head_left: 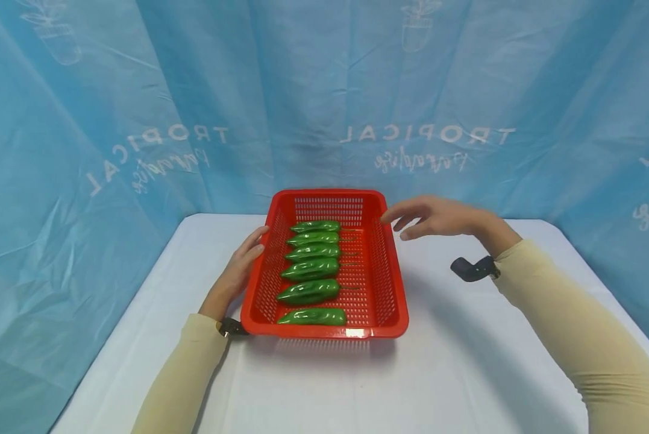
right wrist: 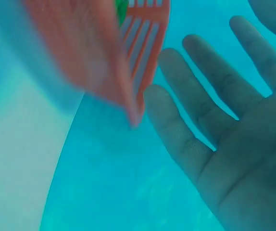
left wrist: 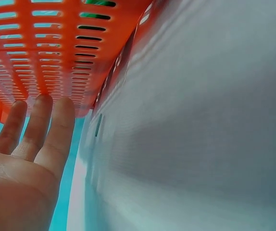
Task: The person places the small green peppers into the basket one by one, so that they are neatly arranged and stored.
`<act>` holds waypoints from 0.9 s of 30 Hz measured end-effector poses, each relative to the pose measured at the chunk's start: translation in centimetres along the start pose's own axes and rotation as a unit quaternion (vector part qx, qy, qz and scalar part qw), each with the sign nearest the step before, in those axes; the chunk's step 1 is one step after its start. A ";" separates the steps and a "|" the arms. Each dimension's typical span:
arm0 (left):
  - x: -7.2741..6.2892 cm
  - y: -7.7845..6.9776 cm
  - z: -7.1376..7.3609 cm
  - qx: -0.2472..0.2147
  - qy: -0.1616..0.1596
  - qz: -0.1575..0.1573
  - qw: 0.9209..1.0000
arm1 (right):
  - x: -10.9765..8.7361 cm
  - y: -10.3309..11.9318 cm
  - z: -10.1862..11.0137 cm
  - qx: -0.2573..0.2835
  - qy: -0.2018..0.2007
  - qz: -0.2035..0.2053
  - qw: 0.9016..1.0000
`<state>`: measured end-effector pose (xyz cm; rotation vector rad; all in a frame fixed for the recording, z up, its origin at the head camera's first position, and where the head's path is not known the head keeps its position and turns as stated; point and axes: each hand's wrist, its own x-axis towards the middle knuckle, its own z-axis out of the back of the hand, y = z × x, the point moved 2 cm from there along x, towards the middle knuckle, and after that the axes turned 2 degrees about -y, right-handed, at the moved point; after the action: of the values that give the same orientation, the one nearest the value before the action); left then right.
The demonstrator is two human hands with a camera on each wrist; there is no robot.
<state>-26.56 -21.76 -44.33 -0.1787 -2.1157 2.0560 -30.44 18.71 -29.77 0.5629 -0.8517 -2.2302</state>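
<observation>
A red plastic basket (head_left: 324,331) with slotted walls stands on the table, holding several green peppers (head_left: 310,270) laid in a column, most with stems pointing right. My left hand (head_left: 243,265) is at the basket's left wall, its fingers straight. In the left wrist view the fingertips of that left hand (left wrist: 27,154) are right at the slotted wall. Over on the right, my right hand (head_left: 438,217) is raised beside the basket's upper right rim and holds nothing. The right wrist view shows the fingers of the right hand (right wrist: 239,130) spread and relaxed near the basket's edge (right wrist: 133,96).
A white cloth (head_left: 324,392) covers the table. Behind it and at both sides hang blue printed curtains (head_left: 313,90), close to the table's far edge. Dark bands with camera mounts (head_left: 473,269) sit on both wrists, below beige sleeves.
</observation>
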 end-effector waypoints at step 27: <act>0.1 0.1 0.2 -0.006 0.003 0.004 1.000 | -7.9 -18.8 4.6 -0.035 -0.211 -0.251 0.944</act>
<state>-26.75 -21.91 -44.47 -0.1952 -2.1277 2.0437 -35.97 36.79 -38.63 0.2870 -0.9030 -2.9061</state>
